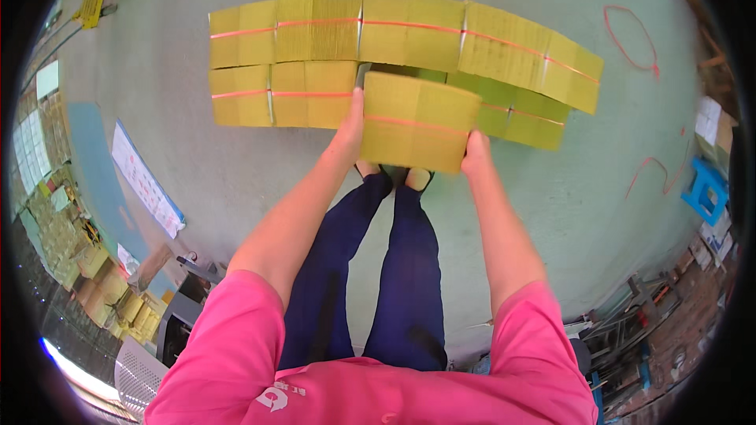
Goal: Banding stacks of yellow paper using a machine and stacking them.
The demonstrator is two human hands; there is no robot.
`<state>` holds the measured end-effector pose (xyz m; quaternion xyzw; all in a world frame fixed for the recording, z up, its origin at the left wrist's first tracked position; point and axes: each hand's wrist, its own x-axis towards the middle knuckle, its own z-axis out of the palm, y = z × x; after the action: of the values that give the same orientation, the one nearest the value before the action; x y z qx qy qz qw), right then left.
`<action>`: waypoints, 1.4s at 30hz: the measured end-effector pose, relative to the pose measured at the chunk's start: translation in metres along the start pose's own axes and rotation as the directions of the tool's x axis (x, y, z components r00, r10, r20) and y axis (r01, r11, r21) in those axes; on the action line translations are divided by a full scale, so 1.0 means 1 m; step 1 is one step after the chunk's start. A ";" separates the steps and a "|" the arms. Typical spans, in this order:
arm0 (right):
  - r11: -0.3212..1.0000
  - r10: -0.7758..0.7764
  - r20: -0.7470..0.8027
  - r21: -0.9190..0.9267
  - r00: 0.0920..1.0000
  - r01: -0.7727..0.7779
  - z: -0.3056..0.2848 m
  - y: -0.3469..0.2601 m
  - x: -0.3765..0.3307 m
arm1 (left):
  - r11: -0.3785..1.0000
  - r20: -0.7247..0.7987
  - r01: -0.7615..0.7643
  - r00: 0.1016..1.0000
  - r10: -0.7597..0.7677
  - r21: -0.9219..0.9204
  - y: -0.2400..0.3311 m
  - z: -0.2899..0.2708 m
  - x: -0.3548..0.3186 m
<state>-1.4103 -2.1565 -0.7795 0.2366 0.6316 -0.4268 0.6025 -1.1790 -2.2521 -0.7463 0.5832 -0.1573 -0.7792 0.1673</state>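
Between my two hands is a yellow bundle (417,134), apparently stacked paper, with a red string across it. My left hand (350,130) grips its left side, and my right hand (476,154) has hold of the lower right corner. Just beyond lies a long back row of similar yellow bundles (409,43), bound by red string. A shorter front row sits against it, with bundles on the left (311,110) and more bundles on the right (524,122). The held bundle covers most of the gap between those two parts. Its underside is hidden.
The rows lie on a grey-green floor (260,165). A loose red string loop (606,31) is at the far right, with a blue stool (705,191) at the right edge. On the left are a white printed sheet (142,173) and a perforated chair (138,378). My feet stand close to the front row.
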 end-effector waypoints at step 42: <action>-0.042 -0.701 0.440 -0.811 0.561 0.584 0.045 0.028 0.024 | -0.448 0.437 -0.223 0.774 0.458 0.866 0.003 -0.022 0.041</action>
<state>-1.3667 -2.1840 -0.8057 -0.4405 0.8135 -0.2139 0.3137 -1.1684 -2.2737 -0.7863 0.4414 -0.8722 -0.1833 -0.1038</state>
